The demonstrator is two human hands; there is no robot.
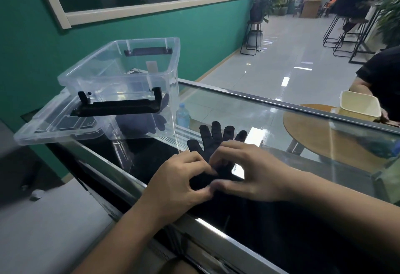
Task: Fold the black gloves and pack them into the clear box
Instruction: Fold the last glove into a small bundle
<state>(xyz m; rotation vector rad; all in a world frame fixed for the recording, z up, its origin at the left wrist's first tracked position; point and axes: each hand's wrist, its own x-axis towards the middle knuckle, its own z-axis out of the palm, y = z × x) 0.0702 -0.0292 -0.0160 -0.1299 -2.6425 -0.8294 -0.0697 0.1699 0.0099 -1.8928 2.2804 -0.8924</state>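
A black glove (213, 141) lies flat on the glass counter top (270, 122), its fingers spread and pointing away from me. My left hand (179, 180) and my right hand (249, 172) rest side by side on its palm and cuff, fingertips pinching the fabric. The cuff end is hidden under my hands. The clear box (121, 83) with black handles stands open at the left, sitting on its clear lid (54, 126). Dark glove shapes show through the box's lower wall; whether they lie inside or are reflections I cannot tell.
A water bottle (183, 117) shows beneath the glass beside the box. Beyond the counter at the right a person sits at a round wooden table (324, 135) with a cream tub (359, 106). A green wall is at the left; stools and plants stand far back.
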